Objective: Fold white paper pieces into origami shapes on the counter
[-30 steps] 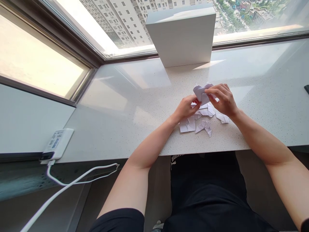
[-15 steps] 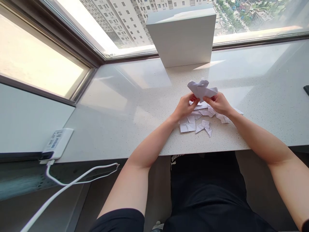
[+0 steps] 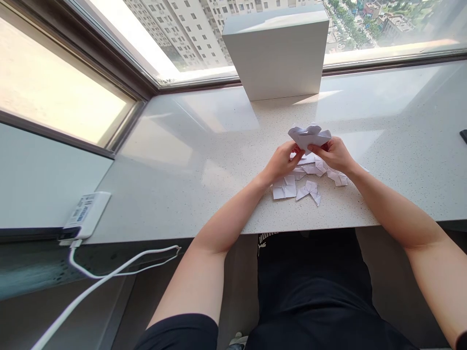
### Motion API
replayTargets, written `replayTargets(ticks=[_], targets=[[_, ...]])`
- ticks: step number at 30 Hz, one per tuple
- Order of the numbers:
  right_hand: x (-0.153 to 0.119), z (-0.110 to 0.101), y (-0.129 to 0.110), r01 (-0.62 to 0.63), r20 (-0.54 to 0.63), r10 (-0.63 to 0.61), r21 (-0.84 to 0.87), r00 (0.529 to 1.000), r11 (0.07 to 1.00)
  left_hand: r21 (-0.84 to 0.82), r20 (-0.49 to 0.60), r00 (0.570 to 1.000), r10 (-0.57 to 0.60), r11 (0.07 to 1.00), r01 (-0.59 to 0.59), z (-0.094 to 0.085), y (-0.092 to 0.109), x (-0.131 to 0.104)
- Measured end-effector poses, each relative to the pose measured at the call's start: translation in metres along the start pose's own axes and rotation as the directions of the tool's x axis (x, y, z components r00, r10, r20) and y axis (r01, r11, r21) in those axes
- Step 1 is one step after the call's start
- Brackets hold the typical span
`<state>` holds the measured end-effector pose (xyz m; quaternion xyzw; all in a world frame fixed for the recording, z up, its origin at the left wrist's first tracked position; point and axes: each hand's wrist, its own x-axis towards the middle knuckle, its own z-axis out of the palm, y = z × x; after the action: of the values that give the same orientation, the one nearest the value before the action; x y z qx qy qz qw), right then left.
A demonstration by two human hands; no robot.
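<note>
Between my two hands is a white folded paper (image 3: 308,136) with curved flaps along its top, held up above the counter. My left hand (image 3: 285,158) pinches its lower left part with thumb and fingers. On the other side, my right hand (image 3: 333,153) grips it with the thumb lying across the front. Below the hands lie several folded paper pieces: a square one (image 3: 284,187), a pointed star-like one (image 3: 309,192), and a crumpled-looking one (image 3: 337,178) by my right wrist. More folded pieces are partly hidden behind the hands.
A large white box (image 3: 279,61) stands against the window at the back of the speckled counter (image 3: 175,184). At the left edge sits a white power strip (image 3: 85,217) with a white cable (image 3: 105,278) hanging down. A dark object (image 3: 463,135) shows at the far right.
Both hands and the paper have shifted slightly right. The paper's upper flaps are drawn in and sit a little lower, and its left corner no longer spreads as wide.
</note>
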<state>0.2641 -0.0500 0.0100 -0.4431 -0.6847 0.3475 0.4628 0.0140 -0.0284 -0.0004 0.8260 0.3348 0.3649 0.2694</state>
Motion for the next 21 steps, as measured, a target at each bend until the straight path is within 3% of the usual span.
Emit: replayTargets(ticks=[7,15,21], targets=[[0.0,0.001,-0.003,0.042,0.011,-0.042,0.024,0.999,0.999,-0.058,0.0,1.0,-0.03,0.998,0.03,-0.002,0.002,0.002],[-0.002,0.004,-0.006,0.041,-0.121,-0.049,-0.063,0.991,0.997,-0.065,-0.02,0.999,-0.027,0.998,0.026,-0.002,0.003,0.001],[-0.007,0.009,-0.017,0.17,-0.107,-0.193,-0.196,0.975,0.966,-0.09,-0.044,0.995,-0.087,0.993,0.083,-0.002,0.007,0.0]])
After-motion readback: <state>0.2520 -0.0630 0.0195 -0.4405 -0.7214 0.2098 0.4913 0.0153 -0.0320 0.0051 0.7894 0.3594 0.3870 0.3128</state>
